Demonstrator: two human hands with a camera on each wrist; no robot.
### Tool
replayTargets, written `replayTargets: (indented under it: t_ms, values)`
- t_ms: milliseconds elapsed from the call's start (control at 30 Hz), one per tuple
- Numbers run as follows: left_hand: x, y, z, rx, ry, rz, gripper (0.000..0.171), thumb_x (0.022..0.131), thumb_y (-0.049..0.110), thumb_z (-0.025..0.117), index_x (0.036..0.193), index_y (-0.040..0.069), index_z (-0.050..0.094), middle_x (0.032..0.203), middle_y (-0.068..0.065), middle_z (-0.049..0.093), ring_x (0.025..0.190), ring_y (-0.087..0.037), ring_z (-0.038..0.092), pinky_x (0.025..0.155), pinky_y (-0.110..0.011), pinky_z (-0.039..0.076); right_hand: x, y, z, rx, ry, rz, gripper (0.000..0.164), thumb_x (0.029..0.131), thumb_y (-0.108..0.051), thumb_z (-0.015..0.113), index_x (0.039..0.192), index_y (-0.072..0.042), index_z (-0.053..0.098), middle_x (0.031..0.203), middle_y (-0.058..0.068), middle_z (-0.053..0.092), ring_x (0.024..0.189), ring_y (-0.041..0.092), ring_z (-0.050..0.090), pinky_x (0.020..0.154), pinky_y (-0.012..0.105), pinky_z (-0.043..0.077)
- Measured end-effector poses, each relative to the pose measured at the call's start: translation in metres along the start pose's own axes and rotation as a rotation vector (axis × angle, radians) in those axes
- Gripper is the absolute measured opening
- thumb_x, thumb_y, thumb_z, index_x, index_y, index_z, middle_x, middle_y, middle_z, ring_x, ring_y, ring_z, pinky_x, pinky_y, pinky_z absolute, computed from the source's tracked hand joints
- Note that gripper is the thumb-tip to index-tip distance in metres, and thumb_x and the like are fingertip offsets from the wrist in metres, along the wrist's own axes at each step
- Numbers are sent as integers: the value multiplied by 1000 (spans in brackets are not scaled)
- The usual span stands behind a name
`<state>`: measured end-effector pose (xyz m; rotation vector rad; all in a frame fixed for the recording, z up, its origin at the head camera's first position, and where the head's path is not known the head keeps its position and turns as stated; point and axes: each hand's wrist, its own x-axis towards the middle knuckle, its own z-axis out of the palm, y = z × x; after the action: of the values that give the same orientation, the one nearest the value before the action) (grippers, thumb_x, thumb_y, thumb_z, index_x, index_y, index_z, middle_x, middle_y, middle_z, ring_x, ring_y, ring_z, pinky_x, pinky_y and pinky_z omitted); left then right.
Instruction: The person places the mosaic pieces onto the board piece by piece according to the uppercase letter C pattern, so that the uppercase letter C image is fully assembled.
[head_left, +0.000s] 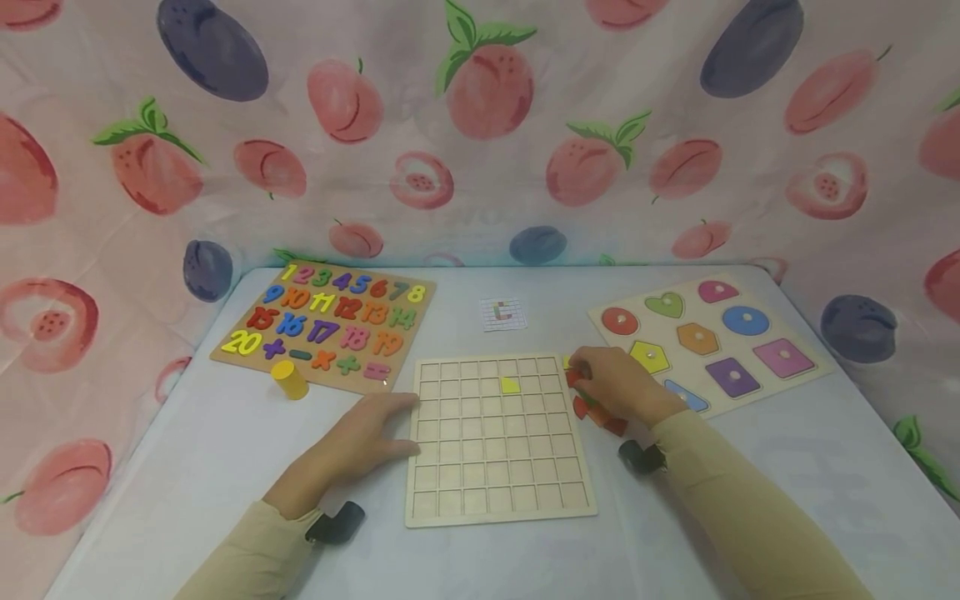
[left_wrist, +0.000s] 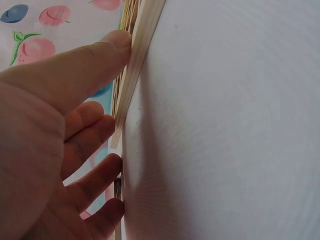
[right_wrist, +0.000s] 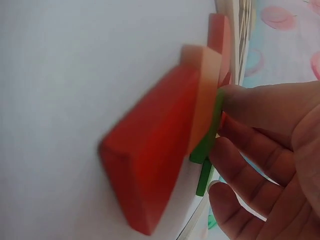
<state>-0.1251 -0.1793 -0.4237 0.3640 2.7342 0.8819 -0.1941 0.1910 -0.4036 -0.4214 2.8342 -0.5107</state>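
Note:
A square wooden grid board (head_left: 501, 523) lies in the middle of the table. One yellow quarter-shaped block (head_left: 510, 385) sits in its upper part. My left hand (head_left: 367, 433) rests against the board's left edge, thumb and fingers spread apart. At the board's right edge, my right hand (head_left: 618, 379) reaches over a small pile of coloured blocks, its thumb and fingertips round a small red block (head_left: 573, 377). Beside those fingers are a green block (right_wrist: 204, 150), an orange block (right_wrist: 204, 95) and a larger red block (right_wrist: 155, 150). My hand hides part of the pile.
A number puzzle board (head_left: 300, 379) is at the back left, with a yellow cylinder (head_left: 289, 380) by its front edge. A small pattern card (head_left: 502, 315) lies behind the grid board. At the back right is a shape puzzle board (head_left: 750, 342).

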Motion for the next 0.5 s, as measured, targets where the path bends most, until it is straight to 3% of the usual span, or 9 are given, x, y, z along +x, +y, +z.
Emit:
replayTargets:
  t_ms: [500]
  values:
    - [0, 0, 0, -2, 2, 2, 65, 84, 24, 83, 141, 9, 57, 143, -9, 54, 137, -33, 43, 113, -53, 34, 1, 0, 1, -51, 19, -27, 36, 93, -17, 73, 124, -3, 64, 109, 9, 69, 95, 26, 62, 95, 47, 53]
